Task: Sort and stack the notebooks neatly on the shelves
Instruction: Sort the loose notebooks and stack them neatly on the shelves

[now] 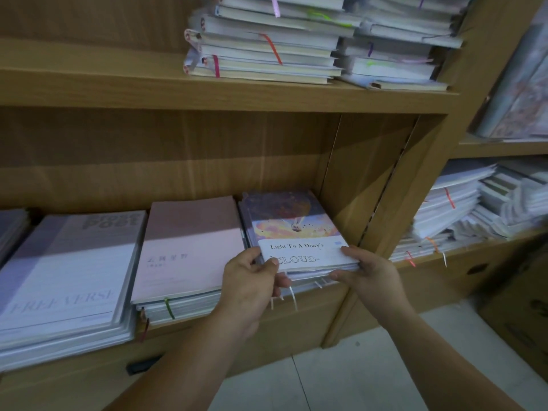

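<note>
Gripping the cloud-cover notebook (296, 229) at its near corners: left hand (252, 280) and right hand (367, 271), thumbs on top, fingers beneath. Notebook tops the rightmost stack on the lower shelf (320, 317). Pink stack (189, 250) just to its left, lilac stack (65, 271) beyond. Upper shelf stacks (261, 46) above.

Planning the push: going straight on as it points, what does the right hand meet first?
The CLOUD notebook that the right hand grips; beyond it, probably the back panel, though depth is unclear.

A cardboard box (516, 315) stands on the pale tiled floor (355, 378).
</note>
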Available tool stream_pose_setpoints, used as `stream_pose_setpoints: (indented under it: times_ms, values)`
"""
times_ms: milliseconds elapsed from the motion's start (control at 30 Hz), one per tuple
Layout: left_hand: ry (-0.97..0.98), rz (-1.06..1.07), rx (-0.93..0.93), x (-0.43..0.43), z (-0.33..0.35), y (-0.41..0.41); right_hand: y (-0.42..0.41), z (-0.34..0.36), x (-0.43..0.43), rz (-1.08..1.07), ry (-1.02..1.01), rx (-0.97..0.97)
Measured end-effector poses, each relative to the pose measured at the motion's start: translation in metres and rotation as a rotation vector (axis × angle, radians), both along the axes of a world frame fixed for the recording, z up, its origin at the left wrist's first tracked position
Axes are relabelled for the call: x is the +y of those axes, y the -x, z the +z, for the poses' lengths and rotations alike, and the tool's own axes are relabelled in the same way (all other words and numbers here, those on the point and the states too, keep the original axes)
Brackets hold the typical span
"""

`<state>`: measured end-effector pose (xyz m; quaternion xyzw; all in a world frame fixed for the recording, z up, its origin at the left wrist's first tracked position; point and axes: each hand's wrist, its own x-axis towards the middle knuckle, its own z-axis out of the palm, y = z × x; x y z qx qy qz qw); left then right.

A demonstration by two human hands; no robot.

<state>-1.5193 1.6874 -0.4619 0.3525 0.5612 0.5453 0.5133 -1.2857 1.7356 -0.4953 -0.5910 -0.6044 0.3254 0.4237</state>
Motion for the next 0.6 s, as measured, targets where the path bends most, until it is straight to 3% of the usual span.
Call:
stream_pose_setpoints:
  times_ms: [400, 600]
  values:
    - [0.007, 0.015, -0.073, -0.001, -0.005, 0.003, -0.001, 0.000, -0.003, -0.016, -0.088, -0.110]
    - [-0.052, 0.003, 0.082, -0.005, -0.012, 0.002, -0.004, -0.004, 0.000, 0.015, -0.045, -0.111]
